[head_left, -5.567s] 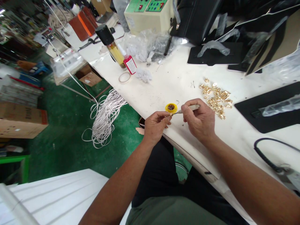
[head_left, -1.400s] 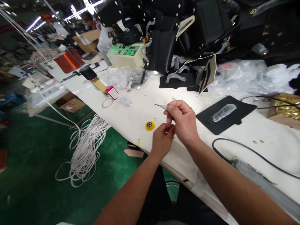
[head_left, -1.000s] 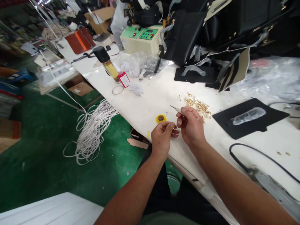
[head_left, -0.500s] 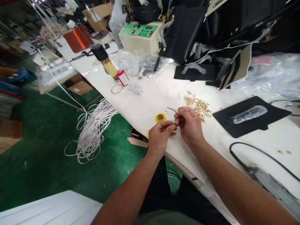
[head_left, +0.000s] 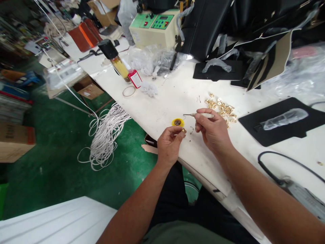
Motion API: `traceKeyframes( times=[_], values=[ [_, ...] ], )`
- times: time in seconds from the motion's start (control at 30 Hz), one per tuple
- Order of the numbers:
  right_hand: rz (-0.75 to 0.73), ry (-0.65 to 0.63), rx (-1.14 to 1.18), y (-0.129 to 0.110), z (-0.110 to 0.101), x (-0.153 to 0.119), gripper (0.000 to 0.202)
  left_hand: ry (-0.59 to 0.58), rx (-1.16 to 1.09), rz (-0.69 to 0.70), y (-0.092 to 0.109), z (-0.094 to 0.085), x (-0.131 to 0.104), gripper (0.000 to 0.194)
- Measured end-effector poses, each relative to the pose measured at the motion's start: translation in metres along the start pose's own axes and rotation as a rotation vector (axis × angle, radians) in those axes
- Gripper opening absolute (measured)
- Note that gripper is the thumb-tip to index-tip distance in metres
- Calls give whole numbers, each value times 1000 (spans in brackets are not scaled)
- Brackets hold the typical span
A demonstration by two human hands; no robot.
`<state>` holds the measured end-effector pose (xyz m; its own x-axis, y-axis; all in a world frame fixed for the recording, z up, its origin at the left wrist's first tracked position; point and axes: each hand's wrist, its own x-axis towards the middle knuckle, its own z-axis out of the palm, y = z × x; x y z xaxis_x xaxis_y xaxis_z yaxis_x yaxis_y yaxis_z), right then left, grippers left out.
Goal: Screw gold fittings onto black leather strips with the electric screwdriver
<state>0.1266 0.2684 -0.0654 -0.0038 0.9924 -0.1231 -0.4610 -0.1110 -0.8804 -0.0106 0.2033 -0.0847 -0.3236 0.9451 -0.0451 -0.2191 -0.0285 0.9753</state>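
Between the thumb and fingertips of my left hand (head_left: 169,144) is a small gold metal fitting (head_left: 183,130); its exact kind is too small to tell. My right hand (head_left: 214,130) grips a small screwdriver (head_left: 194,115) by its pale handle, the thin shaft pointing left. The screwdriver's tip stands apart from the fitting, above and to its right. Just beyond my left fingers lies a round yellow dish (head_left: 177,122) with small dark pieces in it. A scattered heap of gold fittings (head_left: 223,110) lies on the white table behind my right hand.
A black panel with a wrapped handle (head_left: 281,122) lies to the right, near a black cable (head_left: 284,155). Farther back stand a red-labelled bottle (head_left: 135,78), a jar with a black lid (head_left: 118,64) and a control box (head_left: 154,30). White cord (head_left: 106,135) lies coiled on the floor.
My hands have moved apart. The right hand with the screwdriver has drawn away to the right, while the left keeps the gold fitting. The camera view has shifted slightly.
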Motion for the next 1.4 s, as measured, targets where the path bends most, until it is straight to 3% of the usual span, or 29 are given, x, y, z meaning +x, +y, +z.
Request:
traceKeyframes(
  times=[0.27,0.47,0.87,1.3,1.4],
  values=[
    [-212,-69,-363,-9,1,-13,27,35,-40,6,-1,-4,4,28],
    [-247,-94,-562,-12,5,-20,35,30,-62,7,-1,-3,4,29],
    [-268,-86,-578,-12,8,-21,39,21,-58,-1,-2,-3,3,29],
    [-320,-95,-787,-13,8,-22,24,4,44,46,-11,-5,3,24],
    [-281,-68,-733,-12,7,-19,26,5,86,73,-13,-4,2,24]
  ],
)
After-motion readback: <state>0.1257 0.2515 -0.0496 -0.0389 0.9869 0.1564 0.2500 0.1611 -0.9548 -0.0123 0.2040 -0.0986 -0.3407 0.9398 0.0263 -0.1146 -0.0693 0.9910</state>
